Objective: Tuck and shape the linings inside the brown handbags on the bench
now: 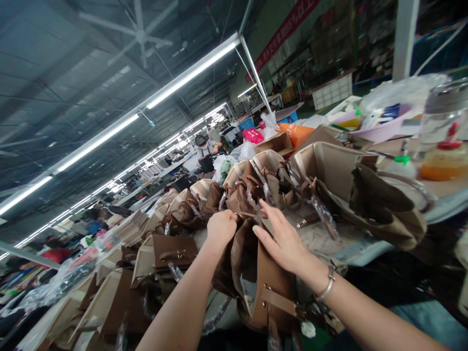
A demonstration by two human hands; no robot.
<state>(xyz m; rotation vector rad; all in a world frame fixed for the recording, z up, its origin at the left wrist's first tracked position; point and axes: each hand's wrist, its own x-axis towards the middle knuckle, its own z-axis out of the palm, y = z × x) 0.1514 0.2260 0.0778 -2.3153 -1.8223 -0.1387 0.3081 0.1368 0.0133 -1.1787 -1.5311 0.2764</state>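
A brown handbag (276, 273) stands open-topped right in front of me, its dark fabric lining showing. My left hand (222, 226) is closed at the bag's upper edge, pinching the end of a thin brown strap (248, 214). That strap runs across the bag's mouth towards my right hand (281, 236), whose fingers are stretched out and apart. The right palm rests over or just above the bag's front panel; whether it touches the panel is hard to tell. A metal bangle circles my right wrist. Plastic film wraps some of the bag handles.
Rows of similar bags (175, 251) crowd the left and back. A larger open bag (365, 195) leans over the table's right edge. Behind it stand a jar with orange liquid (444, 165), a green-capped bottle (401, 168) and a lilac basin (391, 126). A person (204, 146) sits farther off.
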